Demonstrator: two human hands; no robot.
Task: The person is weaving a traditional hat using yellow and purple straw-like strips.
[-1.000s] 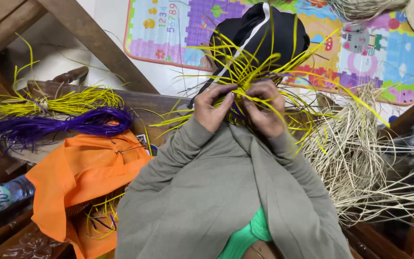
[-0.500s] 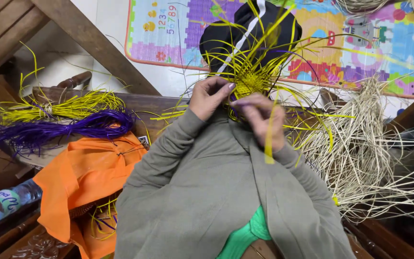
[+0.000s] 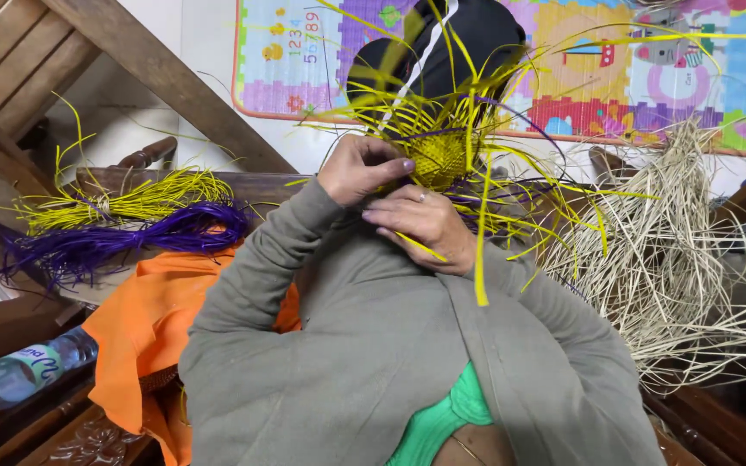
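Yellow woven piece (image 3: 439, 157) gripped by left hand (image 3: 360, 168) and right hand (image 3: 425, 226), strands crowding round.

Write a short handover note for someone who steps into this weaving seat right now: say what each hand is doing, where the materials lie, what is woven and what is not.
Left hand: gripping the edge of the yellow woven piece.
Right hand: pinching a loose yellow strand just below the piece.
Materials: yellow bundle and purple bundle lie to the left, above the orange cloth; pale straw pile to the right; water bottle at far left.
Done: a small, tightly woven yellow centre.
Left: many long strands stick out unwoven all around it; both bundles are tied and untouched.
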